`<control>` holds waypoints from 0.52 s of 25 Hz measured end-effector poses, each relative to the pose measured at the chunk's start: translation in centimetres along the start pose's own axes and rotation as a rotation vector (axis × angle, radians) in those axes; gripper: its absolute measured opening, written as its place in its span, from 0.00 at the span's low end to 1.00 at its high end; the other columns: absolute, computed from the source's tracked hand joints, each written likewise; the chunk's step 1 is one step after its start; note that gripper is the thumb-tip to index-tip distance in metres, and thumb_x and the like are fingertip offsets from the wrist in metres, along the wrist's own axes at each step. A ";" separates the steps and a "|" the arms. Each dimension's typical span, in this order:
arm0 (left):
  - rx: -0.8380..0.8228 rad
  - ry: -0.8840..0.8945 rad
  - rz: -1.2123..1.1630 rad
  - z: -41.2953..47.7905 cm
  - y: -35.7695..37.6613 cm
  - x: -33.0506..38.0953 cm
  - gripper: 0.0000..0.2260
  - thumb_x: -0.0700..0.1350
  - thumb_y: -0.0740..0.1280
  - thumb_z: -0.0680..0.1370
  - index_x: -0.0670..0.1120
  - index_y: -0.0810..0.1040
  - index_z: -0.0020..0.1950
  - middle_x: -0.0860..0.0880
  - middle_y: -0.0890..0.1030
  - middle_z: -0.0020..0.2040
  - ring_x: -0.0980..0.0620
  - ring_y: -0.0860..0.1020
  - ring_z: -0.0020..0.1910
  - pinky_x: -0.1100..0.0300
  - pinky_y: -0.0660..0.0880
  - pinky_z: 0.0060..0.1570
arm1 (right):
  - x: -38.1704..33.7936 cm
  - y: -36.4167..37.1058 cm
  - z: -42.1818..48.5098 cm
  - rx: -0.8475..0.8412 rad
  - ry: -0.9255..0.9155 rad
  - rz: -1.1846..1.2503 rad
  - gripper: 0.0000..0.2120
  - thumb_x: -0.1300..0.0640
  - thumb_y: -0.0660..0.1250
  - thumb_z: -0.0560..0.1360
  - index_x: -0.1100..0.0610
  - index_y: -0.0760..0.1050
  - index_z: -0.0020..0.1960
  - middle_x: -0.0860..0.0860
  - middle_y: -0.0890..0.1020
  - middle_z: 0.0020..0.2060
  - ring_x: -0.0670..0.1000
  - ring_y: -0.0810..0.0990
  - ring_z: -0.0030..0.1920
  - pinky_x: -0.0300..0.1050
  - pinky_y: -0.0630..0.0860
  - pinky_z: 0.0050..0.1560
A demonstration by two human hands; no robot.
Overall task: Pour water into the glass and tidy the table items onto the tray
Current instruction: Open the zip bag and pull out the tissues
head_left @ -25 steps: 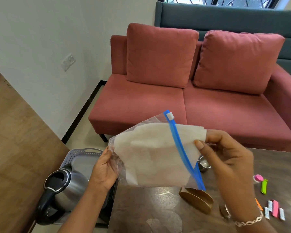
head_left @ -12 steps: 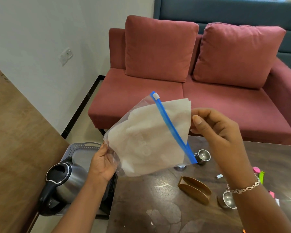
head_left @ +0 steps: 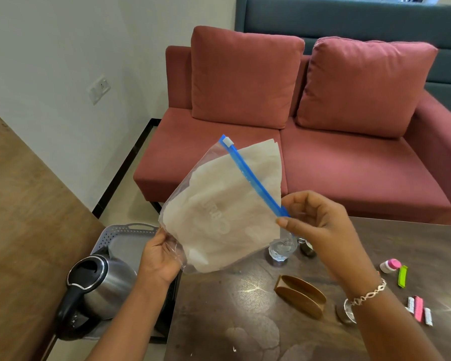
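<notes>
I hold a clear zip bag [head_left: 219, 209] with white paper napkins inside and a blue slider strip, tilted in the air above the table's left edge. My left hand [head_left: 159, 256] grips its lower left corner. My right hand [head_left: 318, 222] pinches the lower end of the blue strip. A clear glass [head_left: 281, 250] stands on the dark table [head_left: 219, 321] just below the bag. The grey perforated tray [head_left: 120, 235] sits lower left, with a steel kettle [head_left: 99, 290] on it.
A brown napkin holder [head_left: 300, 295] lies mid-table. Small steel cups [head_left: 307, 248] [head_left: 345, 312], a pink-capped bottle [head_left: 389, 265], a green clip [head_left: 402, 276] and pink-white clips [head_left: 418, 311] lie at the right. A red sofa [head_left: 323, 165] stands behind the table.
The bag has tilted more upright, its slider end rising. My right hand slid down to the lower end of the blue strip. The glass is now uncovered below the bag.
</notes>
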State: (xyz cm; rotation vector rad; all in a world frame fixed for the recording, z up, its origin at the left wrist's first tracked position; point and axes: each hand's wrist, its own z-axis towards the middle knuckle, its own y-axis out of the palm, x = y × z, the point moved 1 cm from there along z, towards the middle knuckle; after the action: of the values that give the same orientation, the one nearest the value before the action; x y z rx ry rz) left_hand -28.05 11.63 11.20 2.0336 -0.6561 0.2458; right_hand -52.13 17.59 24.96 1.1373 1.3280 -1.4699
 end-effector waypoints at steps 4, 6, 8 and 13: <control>0.121 0.029 0.166 -0.4 -0.1 -0.7 0.11 0.44 0.55 0.80 0.44 0.76 0.56 0.47 0.84 0.45 0.49 0.83 0.45 0.50 0.79 0.47 | 0.1 0.4 0.1 0.106 -0.163 -0.287 0.15 0.69 0.70 0.68 0.48 0.76 0.40 0.44 0.81 0.37 0.42 0.80 0.40 0.28 0.76 0.43; 0.287 0.179 0.443 -1.0 0.6 -0.6 0.14 0.45 0.58 0.80 0.44 0.71 0.64 0.44 0.79 0.57 0.47 0.77 0.57 0.47 0.71 0.58 | 0.0 0.3 0.0 0.214 -0.318 -0.408 0.13 0.70 0.70 0.67 0.53 0.78 0.39 0.41 0.80 0.36 0.41 0.79 0.41 0.29 0.74 0.44; 0.365 0.575 0.715 -2.6 2.5 0.0 0.14 0.44 0.61 0.79 0.45 0.68 0.65 0.44 0.75 0.63 0.48 0.73 0.60 0.52 0.68 0.59 | 0.2 0.2 0.0 0.291 -0.484 -0.569 0.09 0.70 0.69 0.67 0.57 0.80 0.38 0.46 0.82 0.35 0.44 0.78 0.37 0.33 0.72 0.41; -0.229 1.322 1.140 -8.0 9.9 0.9 0.08 0.47 0.63 0.76 0.47 0.77 0.52 0.51 0.80 0.49 0.52 0.78 0.53 0.54 0.73 0.56 | 1.3 0.1 -0.2 0.239 -0.734 -0.855 0.11 0.73 0.71 0.60 0.60 0.80 0.36 0.51 0.84 0.38 0.53 0.82 0.37 0.41 0.72 0.40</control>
State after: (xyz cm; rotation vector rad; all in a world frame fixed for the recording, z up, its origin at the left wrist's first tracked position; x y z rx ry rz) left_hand -31.97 14.10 23.14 0.7040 -0.7793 1.8348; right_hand -52.38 17.75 23.73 0.0269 1.1369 -2.3912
